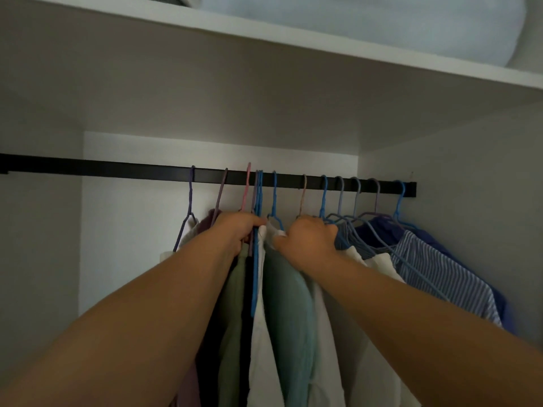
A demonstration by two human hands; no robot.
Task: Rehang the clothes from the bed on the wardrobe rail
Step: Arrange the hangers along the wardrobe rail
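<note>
Inside a dim wardrobe, a black rail (pixel 147 168) carries a row of coloured hangers, clothes hanging below it. Under the rail's middle, the person's left hand (pixel 239 227) curls around a bunch of blue hangers (pixel 258 198) above a pale green garment (pixel 233 304) — gripping them just under their hooks. Just to its right, the right hand (pixel 308 237) is closed on the shoulder of a teal garment (pixel 291 304) — beneath a tan hanger (pixel 302 198). Further right under the rail hangs a striped shirt (pixel 440 274). Above the rail, a white shelf (pixel 264 33) holds folded bedding (pixel 396 22).
</note>
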